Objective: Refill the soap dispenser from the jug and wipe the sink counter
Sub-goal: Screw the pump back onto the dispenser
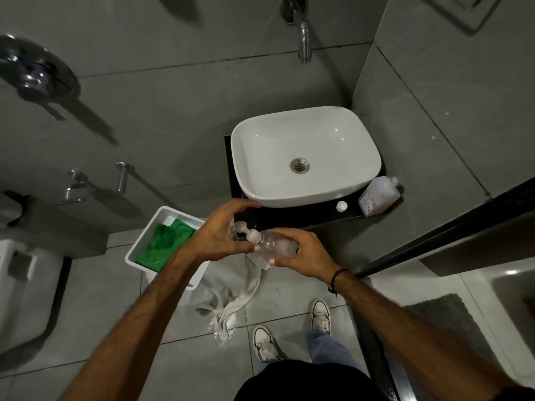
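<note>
A: What's hidden? 
B: The soap dispenser is half covered. The right hand wraps its clear body from the right, fingers curled shut round it; fingertips show under the bottle. The pump head pokes out toward the left hand, whose fingers are bent in a loose claw over the pump. Whether they pinch it or only hover, cannot tell. Liquid level in the bottle unreadable, blurred.

A: Room to move? 
B: Dispenser is held in the air just in front of the black counter, below the white sink. Counter strip is narrow; the jug lies tilted at its right end against the wall, its small white cap loose beside it. Left of the hands, a white bin with green cloth inside. A grey rag hangs below the hands, upper end hidden behind them.

A: Cut off? 
B: Tap high on the wall, top clipped.
</note>
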